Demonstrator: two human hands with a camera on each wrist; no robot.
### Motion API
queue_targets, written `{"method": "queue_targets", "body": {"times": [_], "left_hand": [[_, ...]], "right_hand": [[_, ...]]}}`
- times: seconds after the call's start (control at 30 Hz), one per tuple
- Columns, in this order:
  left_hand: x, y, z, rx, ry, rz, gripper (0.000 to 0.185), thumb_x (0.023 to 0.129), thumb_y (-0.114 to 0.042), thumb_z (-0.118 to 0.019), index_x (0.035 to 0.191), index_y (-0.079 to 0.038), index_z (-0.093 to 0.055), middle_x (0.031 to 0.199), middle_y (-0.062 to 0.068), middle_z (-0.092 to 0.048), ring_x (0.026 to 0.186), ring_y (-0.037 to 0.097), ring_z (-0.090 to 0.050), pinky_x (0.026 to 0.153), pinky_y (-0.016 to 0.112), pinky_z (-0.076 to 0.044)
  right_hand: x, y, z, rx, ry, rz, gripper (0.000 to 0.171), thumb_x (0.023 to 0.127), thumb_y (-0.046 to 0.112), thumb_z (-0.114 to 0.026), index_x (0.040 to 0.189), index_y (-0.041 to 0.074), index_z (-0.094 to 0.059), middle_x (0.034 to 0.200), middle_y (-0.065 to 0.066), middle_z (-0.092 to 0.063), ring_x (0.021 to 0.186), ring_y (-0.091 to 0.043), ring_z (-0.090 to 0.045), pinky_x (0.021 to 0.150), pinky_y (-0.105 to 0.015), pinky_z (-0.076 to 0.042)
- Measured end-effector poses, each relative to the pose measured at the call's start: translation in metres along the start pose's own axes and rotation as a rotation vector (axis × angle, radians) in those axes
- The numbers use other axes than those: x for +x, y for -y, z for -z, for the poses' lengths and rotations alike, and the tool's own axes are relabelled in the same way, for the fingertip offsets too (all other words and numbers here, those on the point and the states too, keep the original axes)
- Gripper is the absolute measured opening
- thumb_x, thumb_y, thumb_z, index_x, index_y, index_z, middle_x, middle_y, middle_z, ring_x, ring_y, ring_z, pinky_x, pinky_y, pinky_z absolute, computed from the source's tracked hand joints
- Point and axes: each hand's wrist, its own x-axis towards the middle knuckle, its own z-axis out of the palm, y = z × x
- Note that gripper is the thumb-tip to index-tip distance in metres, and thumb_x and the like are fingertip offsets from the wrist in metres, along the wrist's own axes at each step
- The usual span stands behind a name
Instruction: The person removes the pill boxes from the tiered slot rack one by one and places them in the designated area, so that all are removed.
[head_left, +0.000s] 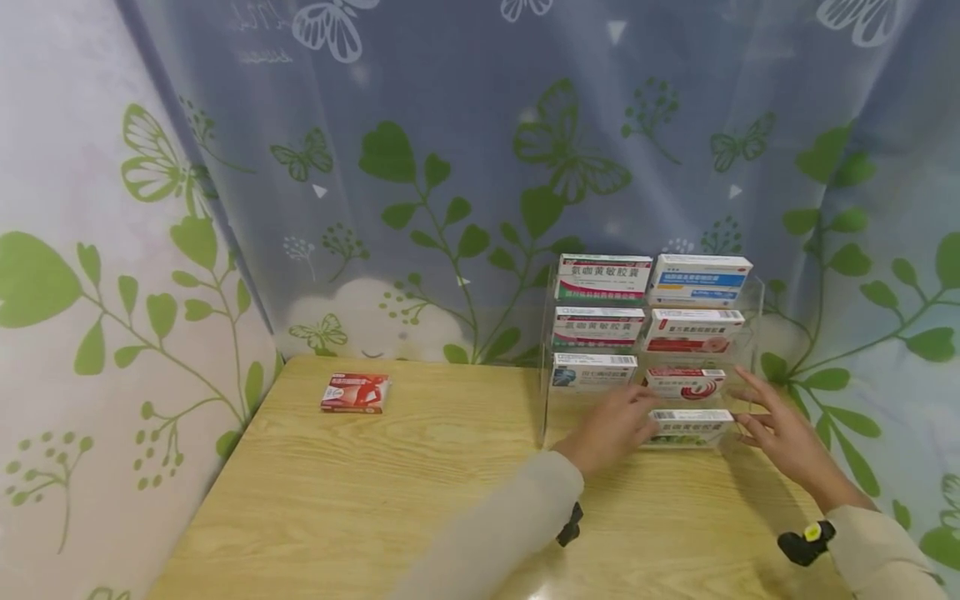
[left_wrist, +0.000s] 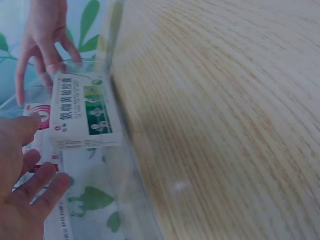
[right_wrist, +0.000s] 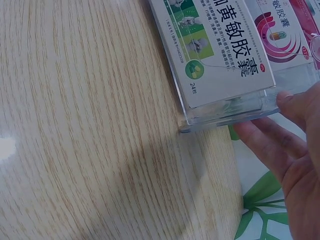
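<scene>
Pale wood-grain table stands against a blue-grey curtain printed with green leaves and butterflies; clock directions follow the head view. Your left hand reaches in from about seven o'clock, fingers apart, gripping nothing. At its three o'clock sits a flat white-and-green cardboard medicine box, in the lowest tier of a clear acrylic rack, its long axis running nine to three between your hands. Your right hand, extended from between four and five, has that box at nine; its fingers are likewise spread, thumb at the rack's side wall, firm contact unconfirmed. Neither hand is clearly nearer. Above the box, at twelve, you have a white carton with a red swirl. Outlying item: one small red cardboard box, well apart at your left hand's nine.
</scene>
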Motion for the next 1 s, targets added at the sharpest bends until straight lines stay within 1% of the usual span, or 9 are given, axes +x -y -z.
{"method": "queue_targets", "body": {"times": [0.13, 0.23, 0.33, 0.4, 0.47, 0.53, 0.6, 0.73, 1.0], "left_hand": [[0.002, 0.0, -0.007, 0.132, 0.013, -0.013, 0.041, 0.115, -0.04, -0.057, 0.153, -0.027, -0.064, 0.156, -0.008, -0.062, 0.142, 0.009, -0.058, 0.122, 0.021, -0.044], [0.002, 0.001, -0.013, 0.219, 0.005, -0.02, 0.039, 0.115, -0.039, -0.057, 0.152, -0.029, -0.064, 0.152, -0.01, -0.065, 0.139, 0.006, -0.059, 0.12, 0.02, -0.045], [0.001, 0.002, -0.02, 0.272, -0.029, -0.029, 0.037, 0.115, -0.038, -0.057, 0.151, -0.03, -0.064, 0.149, -0.012, -0.067, 0.137, 0.005, -0.061, 0.119, 0.019, -0.046], [0.001, 0.003, -0.025, 0.295, -0.07, -0.033, 0.035, 0.115, -0.037, -0.058, 0.148, -0.03, -0.065, 0.146, -0.013, -0.069, 0.133, 0.005, -0.063, 0.117, 0.018, -0.047], [0.0, 0.004, -0.027, 0.282, -0.118, -0.029, 0.031, 0.113, -0.036, -0.062, 0.143, -0.029, -0.068, 0.139, -0.013, -0.073, 0.127, 0.005, -0.066, 0.113, 0.018, -0.05], [-0.001, 0.005, -0.028, 0.245, -0.16, -0.019, 0.029, 0.112, -0.034, -0.065, 0.139, -0.027, -0.071, 0.134, -0.013, -0.075, 0.123, 0.005, -0.067, 0.111, 0.017, -0.052], [-0.003, 0.006, -0.026, 0.179, -0.184, -0.007, 0.028, 0.111, -0.031, -0.066, 0.138, -0.024, -0.071, 0.132, -0.012, -0.075, 0.123, 0.006, -0.068, 0.111, 0.017, -0.051], [-0.009, 0.009, -0.017, -0.034, -0.187, 0.027, 0.029, 0.114, -0.026, -0.061, 0.141, -0.02, -0.069, 0.136, -0.008, -0.072, 0.127, 0.007, -0.066, 0.112, 0.015, -0.05], [-0.027, 0.02, 0.023, -0.362, -0.226, 0.061, 0.028, 0.116, -0.023, -0.056, 0.139, -0.016, -0.069, 0.131, -0.001, -0.07, 0.108, 0.003, -0.068, 0.089, 0.006, -0.053]], "right_hand": [[0.0, 0.002, 0.001, -0.012, 0.001, -0.008, 0.084, 0.107, -0.014, -0.054, 0.176, 0.013, -0.014, 0.147, -0.045, -0.049, 0.104, 0.014, -0.061, 0.074, -0.021, -0.065], [0.0, 0.003, 0.0, -0.017, 0.001, -0.01, 0.084, 0.107, -0.014, -0.054, 0.176, 0.013, -0.014, 0.148, -0.045, -0.049, 0.105, -0.021, -0.078, 0.074, -0.022, -0.066], [0.001, 0.004, -0.001, -0.011, -0.001, -0.008, 0.085, 0.107, -0.015, -0.053, 0.176, 0.013, -0.013, 0.148, -0.046, -0.048, 0.108, -0.057, -0.07, 0.074, -0.024, -0.066], [0.001, 0.003, -0.002, -0.007, -0.003, -0.007, 0.085, 0.107, -0.015, -0.053, 0.176, 0.014, -0.013, 0.148, -0.046, -0.048, 0.106, -0.048, -0.075, 0.074, -0.023, -0.066], [0.002, 0.002, -0.003, 0.007, -0.002, -0.004, 0.085, 0.107, -0.015, -0.053, 0.176, 0.014, -0.013, 0.148, -0.046, -0.048, 0.104, -0.022, -0.078, 0.075, -0.021, -0.065], [0.002, 0.0, -0.004, 0.027, 0.003, 0.004, 0.085, 0.107, -0.014, -0.053, 0.176, 0.015, -0.013, 0.147, -0.047, -0.047, 0.105, 0.004, -0.07, 0.076, -0.02, -0.065], [0.002, 0.0, -0.004, 0.041, 0.009, 0.009, 0.083, 0.108, -0.014, -0.052, 0.176, 0.015, -0.013, 0.148, -0.047, -0.046, 0.107, 0.019, -0.057, 0.076, -0.02, -0.065], [0.0, 0.0, -0.003, 0.029, 0.01, 0.004, 0.084, 0.108, -0.013, -0.053, 0.177, 0.017, -0.014, 0.149, -0.045, -0.048, 0.108, 0.021, -0.055, 0.075, -0.024, -0.066], [-0.001, -0.003, -0.002, -0.018, 0.001, 0.001, 0.087, 0.107, -0.015, -0.054, 0.176, 0.017, -0.014, 0.147, -0.045, -0.05, 0.105, 0.02, -0.057, 0.075, -0.031, -0.068]]}}
